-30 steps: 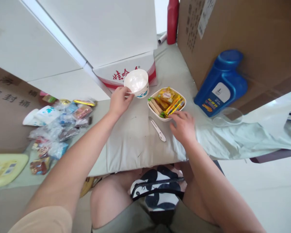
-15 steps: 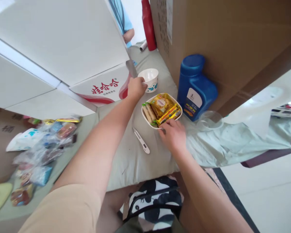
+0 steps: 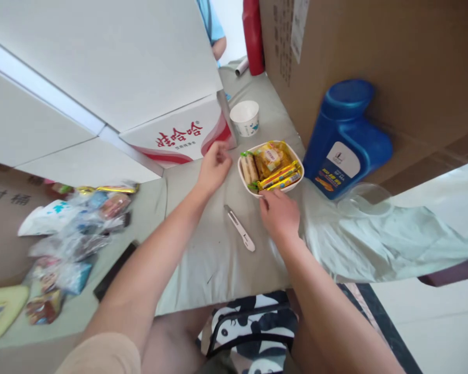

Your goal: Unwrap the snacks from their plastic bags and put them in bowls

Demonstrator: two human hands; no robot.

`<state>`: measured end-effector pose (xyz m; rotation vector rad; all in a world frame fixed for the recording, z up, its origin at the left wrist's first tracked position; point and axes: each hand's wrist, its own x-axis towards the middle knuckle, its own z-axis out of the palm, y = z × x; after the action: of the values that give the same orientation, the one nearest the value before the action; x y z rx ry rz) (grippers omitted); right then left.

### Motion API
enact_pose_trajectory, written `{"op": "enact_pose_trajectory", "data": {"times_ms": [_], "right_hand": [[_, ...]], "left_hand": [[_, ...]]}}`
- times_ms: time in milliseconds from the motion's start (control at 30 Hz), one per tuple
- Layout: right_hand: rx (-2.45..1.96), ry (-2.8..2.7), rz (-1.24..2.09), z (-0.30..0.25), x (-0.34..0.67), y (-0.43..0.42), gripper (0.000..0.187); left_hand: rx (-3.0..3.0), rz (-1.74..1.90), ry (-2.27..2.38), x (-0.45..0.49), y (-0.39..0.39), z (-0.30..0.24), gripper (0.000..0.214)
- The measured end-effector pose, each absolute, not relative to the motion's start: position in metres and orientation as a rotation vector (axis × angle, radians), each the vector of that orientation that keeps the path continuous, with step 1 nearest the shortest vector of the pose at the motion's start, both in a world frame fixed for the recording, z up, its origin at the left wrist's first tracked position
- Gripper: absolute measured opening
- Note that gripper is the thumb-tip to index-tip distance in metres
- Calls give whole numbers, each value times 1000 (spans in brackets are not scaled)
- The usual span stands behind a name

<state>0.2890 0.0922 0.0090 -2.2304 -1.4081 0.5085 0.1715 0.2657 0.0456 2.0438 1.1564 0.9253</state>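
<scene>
My left hand (image 3: 214, 167) hovers over the grey-green cloth just left of the white bowl (image 3: 245, 183), fingers loosely bent and empty. The bowl is packed with yellow snack bars and biscuits. A white paper cup (image 3: 245, 118) stands upright and empty behind the bowl, apart from my left hand. My right hand (image 3: 278, 214) rests at the bowl's near rim, fingertips curled on its edge. A white pen-shaped tool (image 3: 239, 235) lies on the cloth between my two hands.
A blue jug (image 3: 345, 139) stands right of the bowl against a big cardboard box (image 3: 393, 57). A clear plastic lid (image 3: 364, 200) lies beside it. A white carton with red print (image 3: 179, 137) is at left, wrapped snacks (image 3: 74, 228) farther left. A red bottle (image 3: 253, 36) and another person's blue sleeve (image 3: 211, 23) are behind.
My left hand set the paper cup down behind the bowl, let go and drew back toward me. My right hand stayed at the bowl's rim.
</scene>
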Motion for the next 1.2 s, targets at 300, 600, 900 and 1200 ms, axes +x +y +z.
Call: {"op": "enact_pose_trajectory", "data": {"times_ms": [300,600,900,1200], "right_hand": [[-2178,-1498,228,-20,282,79,44],[-2518,-1602,284,9,303,214,58],[-2440,-1667,336,22,308,235,81],[-2134,-1996,270,8,292,194,80]], "left_hand": [[1247,935,1100,34,68,1,20],[1090,859,945,16,85,15,19],[927,938,865,3,99,19,22],[775,1022,1003,-17,83,19,14]]}}
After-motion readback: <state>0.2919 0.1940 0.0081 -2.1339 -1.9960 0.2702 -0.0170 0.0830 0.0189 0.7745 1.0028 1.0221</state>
